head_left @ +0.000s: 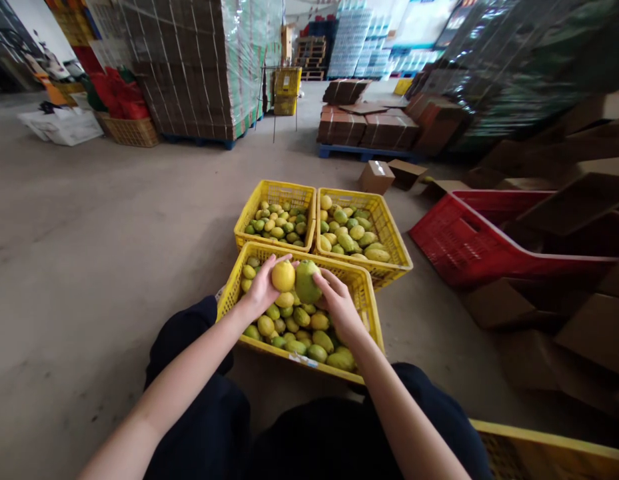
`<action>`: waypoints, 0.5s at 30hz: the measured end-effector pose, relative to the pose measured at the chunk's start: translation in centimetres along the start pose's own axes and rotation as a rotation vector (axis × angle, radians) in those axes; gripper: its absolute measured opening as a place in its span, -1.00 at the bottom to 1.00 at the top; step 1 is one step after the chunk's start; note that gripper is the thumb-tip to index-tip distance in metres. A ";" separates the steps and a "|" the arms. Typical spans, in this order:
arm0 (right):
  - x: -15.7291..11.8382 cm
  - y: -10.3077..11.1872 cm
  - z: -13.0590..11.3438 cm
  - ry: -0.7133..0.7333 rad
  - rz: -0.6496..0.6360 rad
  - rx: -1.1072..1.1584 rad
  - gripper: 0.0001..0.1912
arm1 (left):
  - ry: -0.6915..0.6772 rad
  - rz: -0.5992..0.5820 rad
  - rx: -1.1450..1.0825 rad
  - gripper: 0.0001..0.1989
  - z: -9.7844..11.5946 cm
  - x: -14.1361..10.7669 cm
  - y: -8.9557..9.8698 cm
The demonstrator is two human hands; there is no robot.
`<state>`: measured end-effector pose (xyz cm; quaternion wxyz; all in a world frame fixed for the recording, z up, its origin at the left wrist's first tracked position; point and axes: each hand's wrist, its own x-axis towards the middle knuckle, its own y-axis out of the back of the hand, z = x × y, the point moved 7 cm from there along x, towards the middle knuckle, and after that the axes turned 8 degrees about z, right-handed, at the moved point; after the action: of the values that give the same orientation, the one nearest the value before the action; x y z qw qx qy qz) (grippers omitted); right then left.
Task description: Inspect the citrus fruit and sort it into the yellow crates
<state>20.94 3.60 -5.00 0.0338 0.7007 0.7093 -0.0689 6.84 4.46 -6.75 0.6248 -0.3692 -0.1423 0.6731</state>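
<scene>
Over the nearest yellow crate (pixel 372 320), I hold up two fruits side by side. My left hand (pixel 262 288) is closed around a yellow lemon (pixel 283 276). In my right hand (pixel 340 301) is a larger green lemon (pixel 306 283), gripped from its right side. The two fruits are very close together; whether they touch I cannot tell. Below them, the crate holds many lemons (pixel 292 325) in mixed green and yellow.
Behind stand a left yellow crate (pixel 238 230) of smaller lemons and a right yellow crate (pixel 396 243) of larger ones. A red crate (pixel 439 233) and cardboard boxes (pixel 594 327) crowd the right. Another yellow crate (pixel 549 440) lies at bottom right. Wrapped pallets (pixel 189 73) stand farther back.
</scene>
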 end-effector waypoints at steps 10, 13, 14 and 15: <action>-1.0 -2.5 1.6 -0.034 -0.094 -0.069 -0.46 | 0.065 0.315 -0.117 -0.68 -1.0 0.7 2.6; -1.1 -2.9 2.2 -0.050 -0.100 -0.090 -0.46 | 0.109 0.522 -0.185 -0.76 -1.5 0.6 4.2; -1.1 -2.9 2.5 -0.067 -0.090 -0.089 -0.45 | 0.117 0.573 -0.208 -0.77 -1.6 0.5 4.6; -1.1 -2.9 2.8 -0.087 -0.073 -0.081 -0.45 | 0.124 0.601 -0.227 -0.77 -1.7 0.4 4.7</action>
<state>17.92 2.10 -7.47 0.0902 0.6687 0.7346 -0.0717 4.58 3.51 -11.12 0.3604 -0.5023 -0.0630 0.7835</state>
